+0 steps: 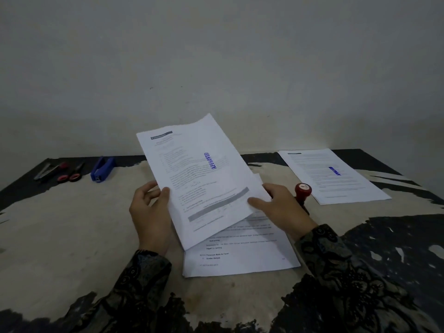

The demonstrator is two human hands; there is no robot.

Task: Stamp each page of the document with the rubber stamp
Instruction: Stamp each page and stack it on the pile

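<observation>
The worktop [72,224] runs back to the wall, with bare worn surface open at the left and front. A stamped page [201,179], white with small print and a blue "APPROVED" mark, is tilted up above the remaining pages [240,255], the left hand [150,212] and right hand [276,207] each with a grip pinching a side edge. One red-topped rubber stamp [303,188] stands just beside the right hand. One stamped sheet [334,176] lies far right. One blue stapler [102,169] and one pair of scissors [69,173] lie far left.

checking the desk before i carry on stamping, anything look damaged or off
The table top is badly worn: its dark coating has peeled across the middle, leaving ragged black patches at the edges. The papers look fine; the lifted page carries a clean APPROVED stamp.
</observation>
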